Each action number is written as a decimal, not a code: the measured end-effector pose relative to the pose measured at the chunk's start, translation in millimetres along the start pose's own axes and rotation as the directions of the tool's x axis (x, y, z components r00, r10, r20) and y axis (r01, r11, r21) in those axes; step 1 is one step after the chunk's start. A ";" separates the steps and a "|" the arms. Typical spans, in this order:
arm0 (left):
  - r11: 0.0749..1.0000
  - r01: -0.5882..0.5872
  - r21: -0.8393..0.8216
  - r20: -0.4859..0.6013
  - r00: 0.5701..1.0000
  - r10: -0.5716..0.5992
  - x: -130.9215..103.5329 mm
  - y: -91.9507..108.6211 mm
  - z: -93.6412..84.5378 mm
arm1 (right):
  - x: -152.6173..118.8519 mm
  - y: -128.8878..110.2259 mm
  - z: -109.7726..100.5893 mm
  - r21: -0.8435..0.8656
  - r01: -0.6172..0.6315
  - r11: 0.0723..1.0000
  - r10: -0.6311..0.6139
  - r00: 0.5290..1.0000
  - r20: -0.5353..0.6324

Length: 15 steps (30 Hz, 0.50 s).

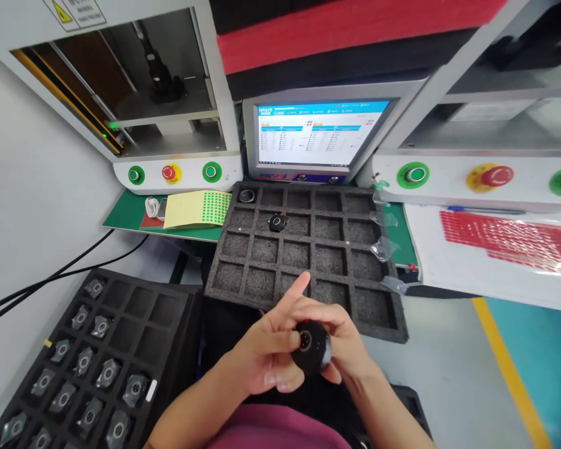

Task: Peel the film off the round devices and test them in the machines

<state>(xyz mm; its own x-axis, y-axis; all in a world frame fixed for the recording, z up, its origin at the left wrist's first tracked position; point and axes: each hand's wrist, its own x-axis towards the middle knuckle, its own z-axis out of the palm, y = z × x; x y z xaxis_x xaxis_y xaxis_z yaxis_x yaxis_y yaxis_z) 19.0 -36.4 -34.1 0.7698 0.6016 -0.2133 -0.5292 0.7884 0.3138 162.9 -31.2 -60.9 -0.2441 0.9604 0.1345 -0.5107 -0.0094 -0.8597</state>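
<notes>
Close to my body, a round black watch body (314,352) is held up between both hands, its back with a small ringed sensor facing me. My left hand (268,349) presses its thumb on the near-left edge, and the index finger points away toward the foam tray. Around the far and right side of the watch body curl the fingers of my right hand (348,349). Just beyond them lies the dark foam tray (303,240); one black watch body (277,222) rests in it, and a round ring-like part (247,196) sits in its far-left corner pocket.
At lower left, a second foam tray (156,340) carries several wrapped watch bodies. A monitor (322,134) stands behind, between two machines with green buttons and red stops (169,173). Yellow sheets with green dots (199,209) lie left; red sticker sheets (509,240) lie right.
</notes>
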 end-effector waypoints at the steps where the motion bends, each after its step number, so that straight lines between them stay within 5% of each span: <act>1: 1.000 0.009 -0.007 -0.005 1.000 -0.009 1.5 -2.6 -2.3 | 0.1 0.6 -0.8 0.001 0.008 1.000 -0.008 1.000 0.000; 4: 0.997 0.009 0.071 -0.062 0.998 -0.004 3.8 -7.2 -6.7 | -0.3 1.4 -4.8 -0.004 0.032 0.999 -0.032 0.999 -0.035; 7: 0.877 -0.007 0.480 -0.236 0.962 0.137 3.2 8.0 -3.7 | -2.4 -3.5 -16.5 -0.029 0.063 0.998 -0.066 0.990 -0.126; 9: 0.534 0.055 0.844 -0.282 0.892 0.353 5.7 32.0 -1.0 | -3.9 -12.0 -29.4 -0.080 0.080 0.994 -0.095 0.976 -0.195; 11: 0.000 0.154 0.988 -0.129 0.830 0.543 15.5 60.9 -2.2 | -3.6 -24.1 -43.5 -0.196 0.097 0.976 -0.144 0.960 -0.238; 13: -0.450 0.250 0.857 0.063 0.817 0.574 34.6 86.7 -8.2 | -0.3 -37.3 -54.9 -0.337 0.108 0.935 -0.197 0.950 -0.243; 15: -0.650 0.332 0.684 0.121 0.826 0.550 60.3 103.6 -16.4 | 5.8 -48.8 -61.4 -0.444 0.122 0.888 -0.236 0.949 -0.210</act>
<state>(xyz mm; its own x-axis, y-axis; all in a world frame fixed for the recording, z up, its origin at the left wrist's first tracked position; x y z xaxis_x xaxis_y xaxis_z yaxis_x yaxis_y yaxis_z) 4.7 83.6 -29.6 0.3887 0.9150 0.1086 0.8435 -0.4007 0.3578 237.1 -8.1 -48.4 0.0622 0.9720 0.2268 -0.1176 0.2328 -0.9654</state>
